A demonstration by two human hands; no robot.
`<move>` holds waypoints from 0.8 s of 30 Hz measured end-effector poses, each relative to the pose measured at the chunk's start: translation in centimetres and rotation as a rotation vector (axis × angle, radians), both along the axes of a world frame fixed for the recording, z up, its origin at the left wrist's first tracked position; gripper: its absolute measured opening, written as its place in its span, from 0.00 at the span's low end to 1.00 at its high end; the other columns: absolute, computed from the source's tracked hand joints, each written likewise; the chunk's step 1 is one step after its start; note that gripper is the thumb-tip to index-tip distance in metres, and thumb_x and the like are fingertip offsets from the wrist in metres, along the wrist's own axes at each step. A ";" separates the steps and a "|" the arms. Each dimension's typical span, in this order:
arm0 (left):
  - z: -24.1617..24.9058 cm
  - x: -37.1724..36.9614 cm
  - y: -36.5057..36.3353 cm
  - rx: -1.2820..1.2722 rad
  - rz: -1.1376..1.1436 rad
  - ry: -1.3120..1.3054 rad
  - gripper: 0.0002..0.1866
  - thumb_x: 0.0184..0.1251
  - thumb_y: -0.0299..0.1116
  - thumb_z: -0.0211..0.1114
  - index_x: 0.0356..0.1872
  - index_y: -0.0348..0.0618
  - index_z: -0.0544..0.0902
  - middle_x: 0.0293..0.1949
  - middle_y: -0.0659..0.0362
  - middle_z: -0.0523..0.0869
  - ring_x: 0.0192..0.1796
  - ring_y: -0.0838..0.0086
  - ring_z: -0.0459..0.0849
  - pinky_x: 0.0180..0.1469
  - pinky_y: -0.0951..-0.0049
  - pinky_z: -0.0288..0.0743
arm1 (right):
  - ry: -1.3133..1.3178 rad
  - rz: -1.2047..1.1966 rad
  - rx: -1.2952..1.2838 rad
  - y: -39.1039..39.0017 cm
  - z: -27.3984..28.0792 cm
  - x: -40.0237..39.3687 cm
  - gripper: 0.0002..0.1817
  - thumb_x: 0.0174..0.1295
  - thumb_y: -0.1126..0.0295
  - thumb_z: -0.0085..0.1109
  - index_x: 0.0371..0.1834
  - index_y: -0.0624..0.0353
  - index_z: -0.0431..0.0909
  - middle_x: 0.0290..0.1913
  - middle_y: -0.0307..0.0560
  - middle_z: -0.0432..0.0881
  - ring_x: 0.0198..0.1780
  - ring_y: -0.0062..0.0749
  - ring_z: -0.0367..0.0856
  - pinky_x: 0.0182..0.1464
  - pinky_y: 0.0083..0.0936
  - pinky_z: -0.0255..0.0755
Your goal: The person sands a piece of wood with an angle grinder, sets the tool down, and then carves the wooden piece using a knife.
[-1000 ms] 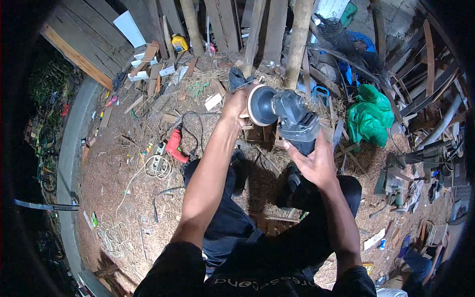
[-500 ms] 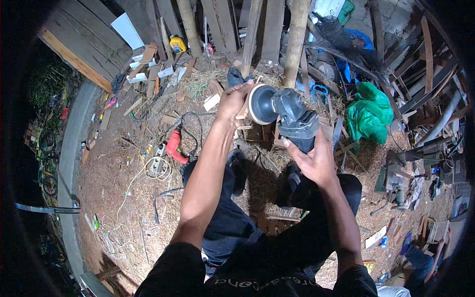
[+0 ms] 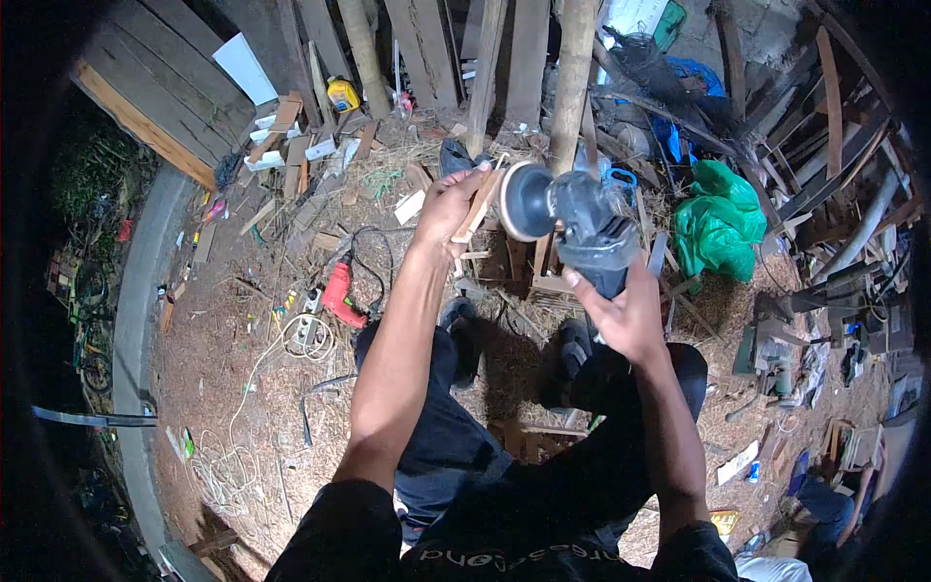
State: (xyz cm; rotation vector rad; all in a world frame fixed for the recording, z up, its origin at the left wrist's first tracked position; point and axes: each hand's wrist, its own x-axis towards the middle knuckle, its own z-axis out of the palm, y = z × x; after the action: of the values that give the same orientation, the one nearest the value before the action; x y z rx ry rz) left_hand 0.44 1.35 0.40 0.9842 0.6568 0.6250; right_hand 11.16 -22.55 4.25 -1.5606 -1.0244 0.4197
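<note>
My left hand [image 3: 450,211] grips a small piece of wood [image 3: 479,207], tilted upright at the upper middle of the view. Just right of it is the round pad [image 3: 527,202] of a dark power sander [image 3: 593,233]. My right hand [image 3: 626,308] is wrapped round the sander's body. The pad faces the wood, with a narrow gap seeming to show between them.
On the ground to the left lie a red drill [image 3: 339,294] and a power strip [image 3: 311,330] with coiled cord. A green plastic sheet [image 3: 720,221] lies at right. Wooden posts [image 3: 572,92] stand ahead. Another person's arm [image 3: 857,504] shows at lower right.
The sander has shifted slightly right, away from the wood. The piece of wood has turned and shows more of its long face.
</note>
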 end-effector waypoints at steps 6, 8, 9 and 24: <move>0.4 0.3 -0.5 0.092 -0.001 0.036 0.13 0.72 0.36 0.61 0.37 0.35 0.85 0.30 0.56 0.87 0.28 0.78 0.84 0.30 0.79 0.78 | -0.049 0.016 -0.022 -0.2 0.0 -1.0 0.26 0.56 0.72 0.70 0.57 0.66 0.71 0.48 0.52 0.85 0.49 0.31 0.84 0.54 0.30 0.74; 0.0 0.4 -0.9 0.185 -0.068 0.058 0.13 0.72 0.35 0.60 0.37 0.35 0.85 0.29 0.57 0.87 0.26 0.79 0.84 0.27 0.80 0.76 | -0.005 -0.014 -0.027 -0.2 0.0 -0.7 0.26 0.56 0.72 0.70 0.57 0.66 0.71 0.47 0.52 0.85 0.49 0.31 0.84 0.54 0.31 0.75; -0.5 1.1 -1.5 0.206 -0.035 0.037 0.12 0.72 0.35 0.60 0.38 0.35 0.84 0.28 0.58 0.86 0.24 0.81 0.83 0.23 0.83 0.74 | 0.017 -0.030 -0.029 -0.2 0.1 -0.5 0.26 0.57 0.72 0.70 0.57 0.66 0.71 0.47 0.52 0.85 0.49 0.31 0.84 0.54 0.31 0.75; 1.0 2.0 -2.4 -0.065 -0.003 -0.018 0.10 0.72 0.34 0.61 0.34 0.40 0.84 0.25 0.62 0.84 0.22 0.81 0.80 0.25 0.78 0.74 | -0.131 -0.049 -0.063 -1.1 0.0 0.6 0.29 0.57 0.67 0.71 0.58 0.66 0.69 0.47 0.53 0.84 0.48 0.33 0.85 0.51 0.31 0.77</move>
State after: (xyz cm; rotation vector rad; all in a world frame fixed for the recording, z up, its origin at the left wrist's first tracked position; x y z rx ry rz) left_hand 2.40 -1.09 1.39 0.9177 0.6560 0.6059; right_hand 11.74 -23.64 4.20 -1.6837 -1.0794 0.3215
